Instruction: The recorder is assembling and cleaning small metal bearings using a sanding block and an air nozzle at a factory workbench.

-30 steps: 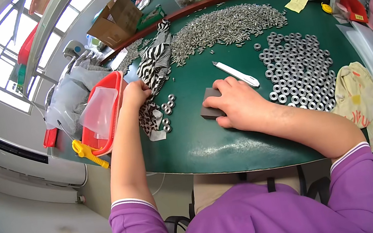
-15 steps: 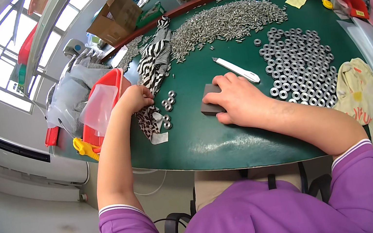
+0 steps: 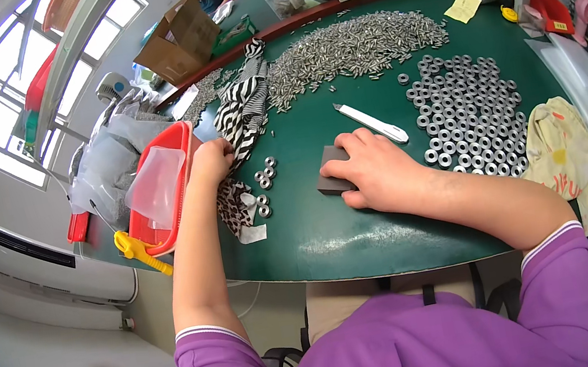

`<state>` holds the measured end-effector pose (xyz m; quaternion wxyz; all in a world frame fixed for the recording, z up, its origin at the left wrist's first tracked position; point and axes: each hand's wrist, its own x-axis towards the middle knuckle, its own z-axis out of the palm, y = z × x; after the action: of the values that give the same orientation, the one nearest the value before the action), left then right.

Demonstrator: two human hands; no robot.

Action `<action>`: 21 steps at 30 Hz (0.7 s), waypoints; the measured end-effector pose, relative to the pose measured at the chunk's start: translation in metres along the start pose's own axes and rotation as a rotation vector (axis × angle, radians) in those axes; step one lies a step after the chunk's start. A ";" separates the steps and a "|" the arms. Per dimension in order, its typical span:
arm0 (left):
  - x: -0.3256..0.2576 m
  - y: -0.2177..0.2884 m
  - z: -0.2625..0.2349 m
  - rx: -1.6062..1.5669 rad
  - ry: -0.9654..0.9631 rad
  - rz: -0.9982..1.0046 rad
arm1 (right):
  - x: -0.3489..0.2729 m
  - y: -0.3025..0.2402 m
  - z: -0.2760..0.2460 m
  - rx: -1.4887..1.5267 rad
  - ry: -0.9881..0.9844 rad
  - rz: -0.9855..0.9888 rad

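Note:
My right hand rests over a dark grey rectangular block on the green table, its fingers bent around the block's far and right sides. Just beyond that hand lies a white utility knife. My left hand is curled beside a black-and-white striped cloth and above a leopard-print cloth. Its fingertips are mostly hidden, and what they pinch cannot be seen. Several small metal rings sit loose to the right of the leopard-print cloth.
Many metal rings spread at the right, next to a pale glove-like cloth. A heap of small metal pins covers the far side. A red basket with a clear plastic scoop-like sheet stands left. Behind is a cardboard box.
The view has shifted slightly. My left hand has turned a little, and its fingers show less than before. My right hand stays on the block.

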<state>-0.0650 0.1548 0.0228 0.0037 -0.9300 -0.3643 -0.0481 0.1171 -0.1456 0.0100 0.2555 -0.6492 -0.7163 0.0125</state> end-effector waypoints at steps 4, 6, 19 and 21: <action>0.000 0.011 -0.013 -0.014 -0.167 0.052 | 0.001 0.007 0.002 -0.003 0.004 -0.002; -0.008 0.016 -0.020 -0.077 -0.226 0.050 | 0.001 0.009 0.002 -0.012 -0.015 0.010; -0.047 0.120 -0.013 -1.945 0.061 0.056 | 0.000 0.003 0.003 0.030 0.009 0.019; -0.043 0.131 -0.004 -2.047 0.017 0.110 | -0.001 0.007 0.011 0.023 0.121 -0.036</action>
<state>-0.0081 0.0287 0.0267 -0.7870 -0.5023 -0.1055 -0.3423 0.1195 -0.1418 -0.0025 0.3059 -0.6327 -0.7110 -0.0230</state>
